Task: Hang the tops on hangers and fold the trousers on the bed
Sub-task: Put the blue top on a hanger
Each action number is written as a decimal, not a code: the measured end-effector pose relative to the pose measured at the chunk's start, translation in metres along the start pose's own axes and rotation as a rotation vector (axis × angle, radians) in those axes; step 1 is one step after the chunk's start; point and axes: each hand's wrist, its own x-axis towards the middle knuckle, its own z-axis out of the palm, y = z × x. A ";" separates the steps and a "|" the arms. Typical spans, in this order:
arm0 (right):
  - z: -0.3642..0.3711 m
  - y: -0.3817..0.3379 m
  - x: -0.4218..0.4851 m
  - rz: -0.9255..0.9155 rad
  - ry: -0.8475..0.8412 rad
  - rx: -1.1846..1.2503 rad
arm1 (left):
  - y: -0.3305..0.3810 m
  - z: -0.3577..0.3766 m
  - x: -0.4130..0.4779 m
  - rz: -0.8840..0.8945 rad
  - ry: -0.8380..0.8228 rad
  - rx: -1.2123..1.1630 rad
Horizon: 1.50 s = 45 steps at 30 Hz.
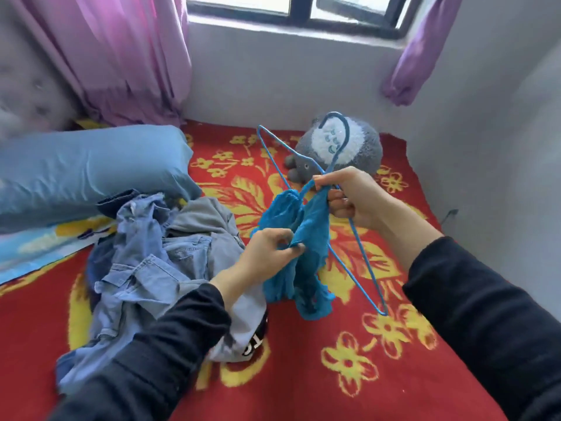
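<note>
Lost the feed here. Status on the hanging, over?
Right hand grips blue hanger plus teal top strap. Left hand pinches top lower down. Denim pile lies left, not blocking.

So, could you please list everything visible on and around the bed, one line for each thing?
teal top: one, teal, held above the bed, partly on the hanger
wire hanger: one, blue, tilted, above the bed
clothes pile: one, denim blue and grey, left on the bed
pillow: one, blue, far left
plush toy: one, grey and white, near the wall
blanket: one, red with yellow flowers, covering the bed
curtains: two, purple, beside the window
window: one, dark frame, top
left hand: one, black sleeve, pinches the teal top
right hand: one, black sleeve, grips the wire hanger
</note>
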 end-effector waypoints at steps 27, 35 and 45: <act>-0.064 -0.151 -0.111 -0.795 0.476 0.194 | 0.256 -0.161 0.080 0.032 0.146 -0.571; -0.103 -0.076 -0.075 -0.607 0.498 -0.085 | 0.229 -0.171 0.069 0.164 0.400 -0.434; -0.095 -0.082 -0.079 -0.596 0.395 -0.239 | 0.226 -0.192 0.051 0.299 0.062 0.161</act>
